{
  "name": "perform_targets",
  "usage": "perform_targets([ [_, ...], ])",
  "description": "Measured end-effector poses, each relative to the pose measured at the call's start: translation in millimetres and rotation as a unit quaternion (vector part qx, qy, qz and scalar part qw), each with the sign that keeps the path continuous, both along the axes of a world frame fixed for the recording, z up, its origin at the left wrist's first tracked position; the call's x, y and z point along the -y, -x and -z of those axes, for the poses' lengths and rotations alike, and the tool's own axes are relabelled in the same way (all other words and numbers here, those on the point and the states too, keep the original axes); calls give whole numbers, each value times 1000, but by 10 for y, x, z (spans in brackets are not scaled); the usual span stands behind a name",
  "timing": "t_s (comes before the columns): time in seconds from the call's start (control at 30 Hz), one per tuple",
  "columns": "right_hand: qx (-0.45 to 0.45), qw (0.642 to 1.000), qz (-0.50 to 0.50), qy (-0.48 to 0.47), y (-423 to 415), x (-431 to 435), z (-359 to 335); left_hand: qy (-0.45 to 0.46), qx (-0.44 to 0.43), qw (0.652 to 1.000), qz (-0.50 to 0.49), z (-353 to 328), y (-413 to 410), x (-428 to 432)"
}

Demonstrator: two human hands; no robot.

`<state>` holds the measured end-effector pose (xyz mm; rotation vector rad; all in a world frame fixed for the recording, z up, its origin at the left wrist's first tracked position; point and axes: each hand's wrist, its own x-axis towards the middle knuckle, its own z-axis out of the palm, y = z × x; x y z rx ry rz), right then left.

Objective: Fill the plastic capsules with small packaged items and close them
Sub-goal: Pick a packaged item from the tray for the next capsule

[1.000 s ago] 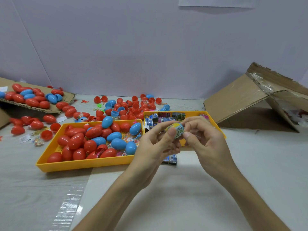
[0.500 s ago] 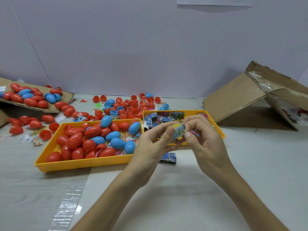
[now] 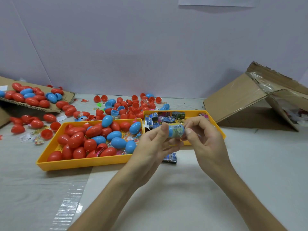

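Hiding capsule (image 3: 175, 130) ends: both hands (image 3: 154, 145) (image 3: 205, 139)

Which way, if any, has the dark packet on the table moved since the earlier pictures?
No. The dark packet lies in the same spot on the table, just in front of the small yellow tray.

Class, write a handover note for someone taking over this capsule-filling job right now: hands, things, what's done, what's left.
Left hand grips a blue capsule half; right hand pinches the packet sticking out of it.
Closed capsules fill the large yellow tray; spare packets sit in the small yellow tray; open halves lie behind.
Done: many capsules closed. Left: seat this packet, close the capsule, repeat.
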<state>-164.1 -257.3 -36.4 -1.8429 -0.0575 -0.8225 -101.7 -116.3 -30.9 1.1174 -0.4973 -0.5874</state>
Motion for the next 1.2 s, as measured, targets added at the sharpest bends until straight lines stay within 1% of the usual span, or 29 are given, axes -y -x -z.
perform_targets([
  [0.1, 8, 997, -18, -72, 35, 52, -65, 41, -50, 997, 34, 3, 18, 10],
  [0.2, -2, 997, -32, -71, 70, 55, -105, 44, -65, 995, 57, -13, 57, 23],
  [0.3, -15, 997, -35, -70, 75, 24, -96, 31, -53, 996, 72, -17, 64, 32],
  [0.5, -25, 980, -95, -173, 84, 32, -118, 12, -38, 997, 67, 11, 30, 22],
  [0.63, -20, 972, -124, -197, 88, 22, -130, 8, -19, 998, 67, 21, 19, 32],
  [0.73, -28, 970, -128, -204, 100, 24, -145, 18, -17, 998, 63, 39, 8, 39],
  [0.83, -41, 971, -121, -205, 102, 18, -157, 16, 2, 998, 66, 42, 33, 18],
  [0.97, -26, 968, -123, -216, 91, 21, -156, 9, 7, 998, 59, 26, 48, -3],
  [1.2, -28, 958, -127, -257, 75, 15, -137, 4, 19, 998, 61, 52, 33, -12],
])
